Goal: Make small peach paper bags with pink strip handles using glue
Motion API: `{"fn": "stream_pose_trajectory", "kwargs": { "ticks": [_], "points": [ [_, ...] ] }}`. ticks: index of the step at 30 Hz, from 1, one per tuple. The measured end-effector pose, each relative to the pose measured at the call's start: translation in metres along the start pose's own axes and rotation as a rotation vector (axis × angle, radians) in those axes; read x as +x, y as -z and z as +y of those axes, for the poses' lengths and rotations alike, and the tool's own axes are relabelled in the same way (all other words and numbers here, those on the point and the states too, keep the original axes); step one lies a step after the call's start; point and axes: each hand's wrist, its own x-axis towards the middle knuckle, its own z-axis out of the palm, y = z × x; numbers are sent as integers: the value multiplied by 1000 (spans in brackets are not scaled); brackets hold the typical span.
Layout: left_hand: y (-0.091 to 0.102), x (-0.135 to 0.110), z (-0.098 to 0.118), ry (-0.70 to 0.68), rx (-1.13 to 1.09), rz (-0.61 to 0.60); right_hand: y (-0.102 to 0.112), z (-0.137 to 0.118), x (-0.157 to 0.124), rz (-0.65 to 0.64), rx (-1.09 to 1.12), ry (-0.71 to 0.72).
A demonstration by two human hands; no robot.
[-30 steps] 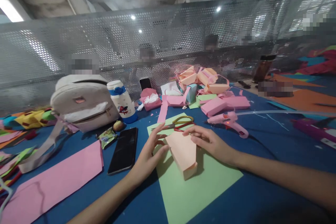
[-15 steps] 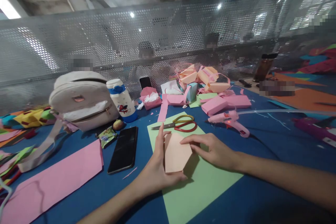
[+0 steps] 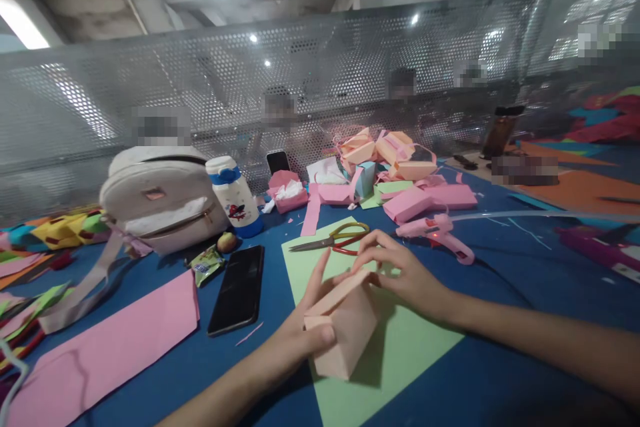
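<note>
A small peach folded-paper box (image 3: 350,330) is tilted between my hands, above a light green paper sheet (image 3: 400,360). My left hand (image 3: 305,327) grips the box from the left, its thumb pressed on the near side. My right hand (image 3: 400,270) pinches the far right edge of the box with thumb and fingers. Just beyond my hands, scissors (image 3: 325,241) with yellow and red handles lie on the green sheet; my right hand partly covers them. The pink glue gun (image 3: 437,230), a small red light on it, rests to the right.
On the blue table stand a white backpack (image 3: 160,200) and a water bottle (image 3: 234,197). A black phone (image 3: 237,290) and pink paper (image 3: 115,347) lie left. Several peach paper pieces (image 3: 385,150) are piled at the back, before a perforated metal panel (image 3: 340,60).
The peach box has been turned in my hands, so its edge and side now show instead of one flat face. My right hand has moved up slightly to the box's far edge.
</note>
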Motion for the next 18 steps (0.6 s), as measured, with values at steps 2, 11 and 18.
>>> {"fn": "stream_pose_trajectory", "kwargs": {
  "ticks": [2, 11, 18],
  "points": [
    [-5, -2, 0, 54, -141, -52, 0, -1, 2, -25, 106, -87],
    [7, 12, 10, 168, 19, 129, 2, 7, 5, -214, 201, -325],
    [19, 17, 15, 259, 553, 154, 6, 10, 4, -356, 97, -334]
  ]
}}
